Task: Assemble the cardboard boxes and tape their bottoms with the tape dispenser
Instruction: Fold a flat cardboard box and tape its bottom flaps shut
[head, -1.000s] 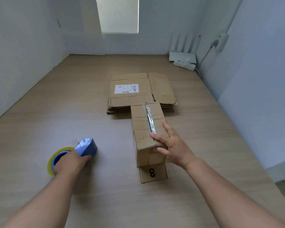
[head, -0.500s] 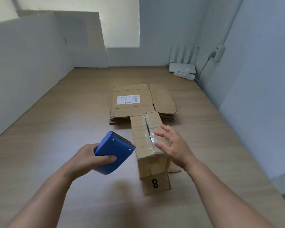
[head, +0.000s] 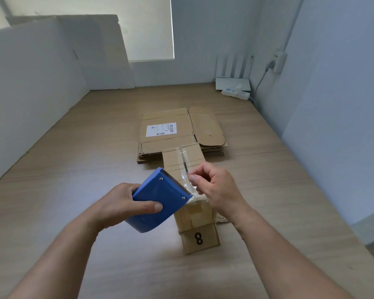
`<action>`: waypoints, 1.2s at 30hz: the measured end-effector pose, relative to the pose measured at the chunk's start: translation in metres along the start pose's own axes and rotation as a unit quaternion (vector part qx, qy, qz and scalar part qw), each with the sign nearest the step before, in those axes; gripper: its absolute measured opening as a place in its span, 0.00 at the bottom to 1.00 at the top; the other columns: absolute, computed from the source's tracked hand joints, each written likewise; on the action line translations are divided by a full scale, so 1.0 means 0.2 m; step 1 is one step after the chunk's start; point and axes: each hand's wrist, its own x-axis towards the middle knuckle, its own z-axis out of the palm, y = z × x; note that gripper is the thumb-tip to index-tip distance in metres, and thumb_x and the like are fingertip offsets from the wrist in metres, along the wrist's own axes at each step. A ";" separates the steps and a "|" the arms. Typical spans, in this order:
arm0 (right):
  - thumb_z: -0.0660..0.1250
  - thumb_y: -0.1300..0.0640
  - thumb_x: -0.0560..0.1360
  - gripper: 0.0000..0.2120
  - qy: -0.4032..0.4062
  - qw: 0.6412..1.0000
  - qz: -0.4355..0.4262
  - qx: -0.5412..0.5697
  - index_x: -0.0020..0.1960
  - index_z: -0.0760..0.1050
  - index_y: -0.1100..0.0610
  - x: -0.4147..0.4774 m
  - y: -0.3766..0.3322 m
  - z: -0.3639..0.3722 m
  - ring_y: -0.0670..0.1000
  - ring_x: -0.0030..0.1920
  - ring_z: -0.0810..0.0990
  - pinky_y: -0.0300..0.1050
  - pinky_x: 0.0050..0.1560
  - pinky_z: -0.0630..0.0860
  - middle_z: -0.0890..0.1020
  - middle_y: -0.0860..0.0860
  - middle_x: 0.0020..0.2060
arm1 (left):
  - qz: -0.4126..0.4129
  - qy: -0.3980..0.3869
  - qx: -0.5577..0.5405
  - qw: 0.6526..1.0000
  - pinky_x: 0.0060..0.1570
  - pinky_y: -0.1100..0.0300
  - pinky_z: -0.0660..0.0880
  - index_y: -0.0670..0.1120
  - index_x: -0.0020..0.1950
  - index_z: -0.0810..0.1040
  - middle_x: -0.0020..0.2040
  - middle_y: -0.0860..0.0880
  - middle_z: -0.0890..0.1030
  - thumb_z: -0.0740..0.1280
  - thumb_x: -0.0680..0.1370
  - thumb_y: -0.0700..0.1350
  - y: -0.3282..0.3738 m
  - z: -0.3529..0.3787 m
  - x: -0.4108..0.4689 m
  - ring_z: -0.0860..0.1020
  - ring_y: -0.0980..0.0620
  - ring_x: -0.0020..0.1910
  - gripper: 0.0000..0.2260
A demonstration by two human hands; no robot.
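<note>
Blue tape dispenser is gripped by the left hand, fingers curled round it, above the near end of the cardboard box on the bench. The right hand pinches the tape end at its teeth; the box's long axis runs straight away from both.

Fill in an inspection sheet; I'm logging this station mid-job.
Surface: wooden table.
Job's things: assembled box, clear tape on top, flap marked 8; flattened boxes stacked behind it; blue tape dispenser.
Clutter: router and power strip in far right corner.
Grippers: left hand grips the tape dispenser; right hand pinches the tape end at its blade.
Cables: grey cable from wall plug down toward power strip.
Surroundings: white boards left, window blind behind.
</note>
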 end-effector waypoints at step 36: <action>0.65 0.65 0.75 0.10 0.139 0.944 0.295 0.051 0.35 0.74 0.61 -0.09 0.33 -0.08 0.49 0.25 0.72 0.49 0.33 0.81 0.75 0.53 0.28 | -0.212 -0.132 0.207 0.946 0.52 0.54 0.78 0.47 0.48 0.82 0.39 0.51 0.86 0.70 0.35 0.76 -0.02 -0.21 0.14 0.84 0.51 0.40 0.50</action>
